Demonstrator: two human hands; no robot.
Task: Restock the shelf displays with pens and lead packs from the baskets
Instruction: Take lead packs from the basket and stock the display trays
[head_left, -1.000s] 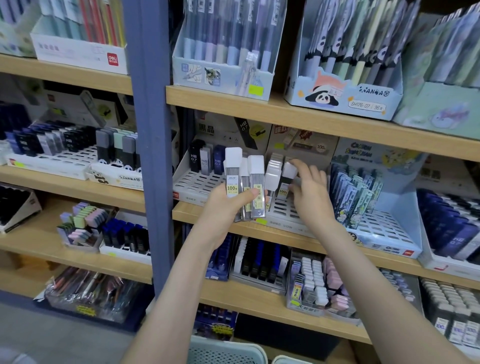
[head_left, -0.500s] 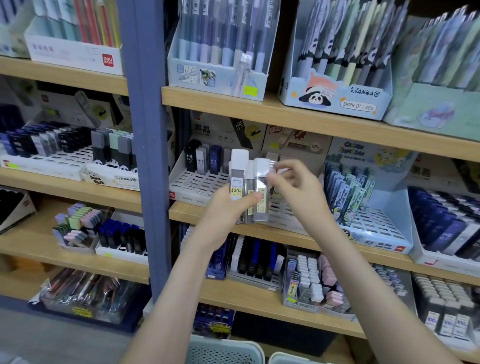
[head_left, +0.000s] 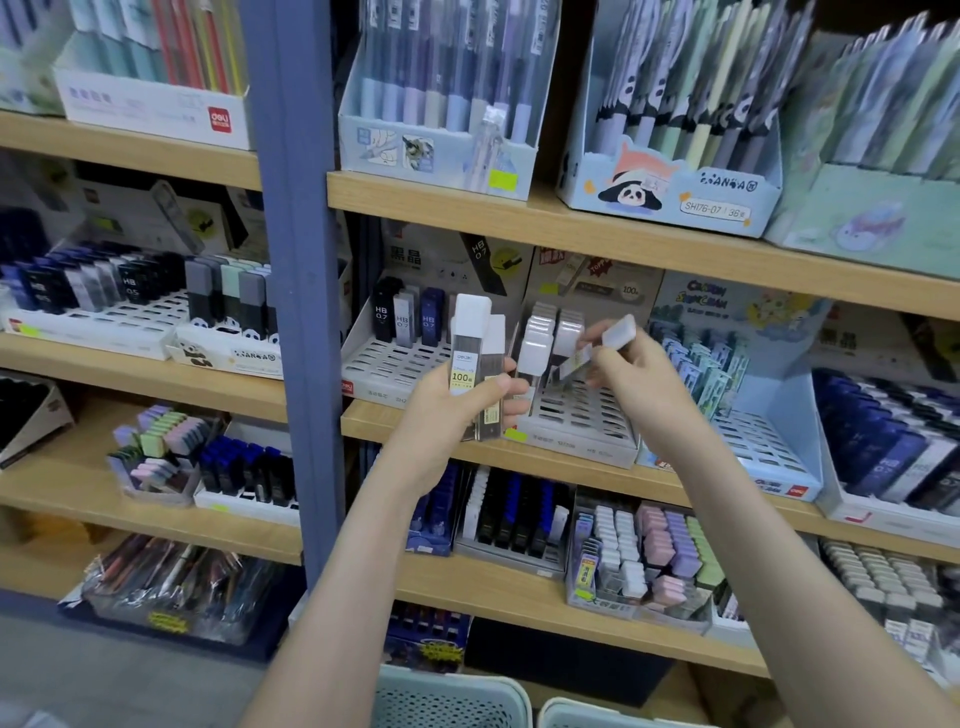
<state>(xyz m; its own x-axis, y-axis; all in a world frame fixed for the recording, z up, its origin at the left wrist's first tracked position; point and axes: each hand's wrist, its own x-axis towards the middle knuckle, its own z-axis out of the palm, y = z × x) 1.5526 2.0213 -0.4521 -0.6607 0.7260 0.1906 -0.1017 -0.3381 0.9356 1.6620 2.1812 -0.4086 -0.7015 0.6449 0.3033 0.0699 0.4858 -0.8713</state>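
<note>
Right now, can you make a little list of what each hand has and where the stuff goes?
Left hand: holds a bunch of lead packs, upright, white caps on top
Right hand: pinches one lead pack, tilted, above the tray
Slotted tray: on the middle shelf, front slots bare
Stocked packs: white-capped, in the tray's back rows
Baskets: at the bottom edge, only the tops show

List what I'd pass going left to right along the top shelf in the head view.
White pen box → blue post → light blue pen box → panda pen box → green pen box.
</note>
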